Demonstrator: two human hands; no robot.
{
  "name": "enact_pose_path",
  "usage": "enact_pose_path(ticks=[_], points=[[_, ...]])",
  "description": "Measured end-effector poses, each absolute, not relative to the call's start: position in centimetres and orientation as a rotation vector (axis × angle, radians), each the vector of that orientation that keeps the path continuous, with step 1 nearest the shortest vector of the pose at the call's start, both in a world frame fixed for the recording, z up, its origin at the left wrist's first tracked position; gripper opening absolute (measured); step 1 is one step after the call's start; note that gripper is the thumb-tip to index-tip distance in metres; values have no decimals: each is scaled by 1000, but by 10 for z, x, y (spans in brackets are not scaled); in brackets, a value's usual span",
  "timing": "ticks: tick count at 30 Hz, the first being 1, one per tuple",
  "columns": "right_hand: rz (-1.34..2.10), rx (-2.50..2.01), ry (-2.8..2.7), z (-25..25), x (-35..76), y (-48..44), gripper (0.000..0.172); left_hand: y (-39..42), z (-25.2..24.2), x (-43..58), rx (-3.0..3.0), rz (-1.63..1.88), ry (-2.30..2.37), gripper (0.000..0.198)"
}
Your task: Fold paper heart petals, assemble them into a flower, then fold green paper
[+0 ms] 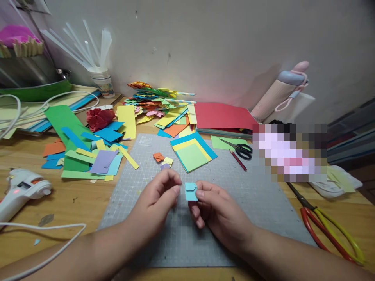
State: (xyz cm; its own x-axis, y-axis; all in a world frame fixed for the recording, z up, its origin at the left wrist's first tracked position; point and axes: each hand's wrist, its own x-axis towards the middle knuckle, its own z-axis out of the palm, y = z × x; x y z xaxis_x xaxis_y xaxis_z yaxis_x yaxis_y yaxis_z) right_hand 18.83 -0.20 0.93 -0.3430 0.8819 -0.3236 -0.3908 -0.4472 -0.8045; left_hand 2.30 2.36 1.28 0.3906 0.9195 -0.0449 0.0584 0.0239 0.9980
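Observation:
My right hand (218,207) pinches a small folded square of light blue paper (191,192) between thumb and fingers, held above the grey cutting mat (243,234). A small flap shows on the paper's face. Just left of it is my left hand (162,193), empty, its fingers loosely curled and a narrow gap between thumb and index fingertips. Beyond my left hand lie small folded papers, one orange (158,157), one pale yellow (168,160) and one purple (165,166). A stack of square coloured sheets (193,154) rests farther back on the mat.
Paper scraps (102,160) pile up at left, near a white glue gun (27,187) and its cord. Black scissors (243,150) and a red pencil (238,160) lie at back right. Large red-and-yellow-handled scissors (331,230) sit at the right edge. A pink bottle (278,93) leans against the wall.

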Motion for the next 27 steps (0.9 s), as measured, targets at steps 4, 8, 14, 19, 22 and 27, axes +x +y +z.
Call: enact_pose_path(ticks=[4,8,14,19,22,27], points=[[1922,-914,-739,8,189,2,23,24,16,21,1899,1037,987,27],[1952,-889,-788,6,189,1,26,25,19,21,2047,971,968,17],[1850,-976,-873,5,192,2,32,27,19,25,1398,897,1054,12],[1638,-1108,-1094,9,192,1,19,31,19,29,1109,828,948,19],[1592,-1117,-1195,12,191,1,19,32,19,29,1083,778,912,18],[1465,-1162,-1316,12,192,0,17,30,18,29,1171,717,930,20]])
